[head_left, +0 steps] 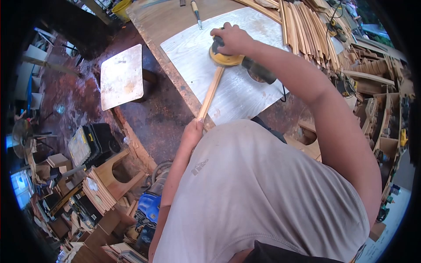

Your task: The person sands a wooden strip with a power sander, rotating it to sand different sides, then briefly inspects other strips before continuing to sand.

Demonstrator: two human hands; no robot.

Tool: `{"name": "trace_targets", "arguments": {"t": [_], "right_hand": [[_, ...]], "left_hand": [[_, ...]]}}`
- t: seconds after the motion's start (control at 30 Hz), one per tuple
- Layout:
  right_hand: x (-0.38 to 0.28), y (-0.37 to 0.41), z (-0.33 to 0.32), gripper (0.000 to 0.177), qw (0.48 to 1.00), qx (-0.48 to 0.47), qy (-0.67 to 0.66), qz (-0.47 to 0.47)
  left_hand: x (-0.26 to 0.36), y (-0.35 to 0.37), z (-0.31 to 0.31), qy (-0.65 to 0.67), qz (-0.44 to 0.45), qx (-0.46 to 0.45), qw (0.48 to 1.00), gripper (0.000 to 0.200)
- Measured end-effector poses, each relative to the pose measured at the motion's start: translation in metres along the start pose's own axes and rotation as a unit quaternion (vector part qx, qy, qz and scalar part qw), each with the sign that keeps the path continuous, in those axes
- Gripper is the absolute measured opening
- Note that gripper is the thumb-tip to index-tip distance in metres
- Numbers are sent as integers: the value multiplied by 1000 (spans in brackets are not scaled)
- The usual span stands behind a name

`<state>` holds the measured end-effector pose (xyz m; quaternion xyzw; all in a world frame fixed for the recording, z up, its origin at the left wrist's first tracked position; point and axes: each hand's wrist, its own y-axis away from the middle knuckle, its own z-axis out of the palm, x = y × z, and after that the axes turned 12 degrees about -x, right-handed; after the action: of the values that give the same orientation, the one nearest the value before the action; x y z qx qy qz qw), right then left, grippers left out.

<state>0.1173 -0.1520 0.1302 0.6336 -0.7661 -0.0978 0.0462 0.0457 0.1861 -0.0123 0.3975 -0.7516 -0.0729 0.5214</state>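
My right hand [232, 39] is closed over the top of a yellow and black orbital sander [224, 58]. The sander's pad sits over the far end of a narrow wooden strip [211, 93], hiding that end. A dark dust canister [258, 71] sticks out from the sander to the right. Near the bench edge, my left hand [193, 131] grips the strip's near end. Under the strip lies a pale grey board [237, 98] on the workbench [164, 72]. Beyond the sander a chisel [197, 15] with a wooden handle rests at the board's far edge.
Many thin wooden strips [309, 33] are stacked at the bench's back right. A square-topped stool [123, 79] stands left of the bench. Shelves with wood pieces [381, 114] line the right. A blue machine [150, 206] and a black toolbox [98, 140] are on the lower left.
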Motion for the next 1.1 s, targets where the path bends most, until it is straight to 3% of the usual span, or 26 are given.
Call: {"name": "trace_targets", "arguments": {"t": [0.2, 0.3, 0.53, 0.87, 1.1], "right_hand": [[-13, -2, 2, 52, 1000, 12, 17, -19], [3, -15, 0, 52, 997, 63, 34, 30], [-27, 14, -3, 54, 999, -27, 14, -18], [2, -13, -4, 55, 998, 23, 46, 45], [-48, 27, -4, 56, 998, -40, 9, -51]], "left_hand": [[-3, -1, 1, 8, -5, -6, 1000, 46], [-3, -1, 1, 3, 0, 1, 1000, 46], [-3, -1, 1, -5, -3, 1, 1000, 45], [-6, -4, 2, 1, -3, -2, 1000, 44], [-4, -2, 0, -3, -11, -16, 1000, 43]]}}
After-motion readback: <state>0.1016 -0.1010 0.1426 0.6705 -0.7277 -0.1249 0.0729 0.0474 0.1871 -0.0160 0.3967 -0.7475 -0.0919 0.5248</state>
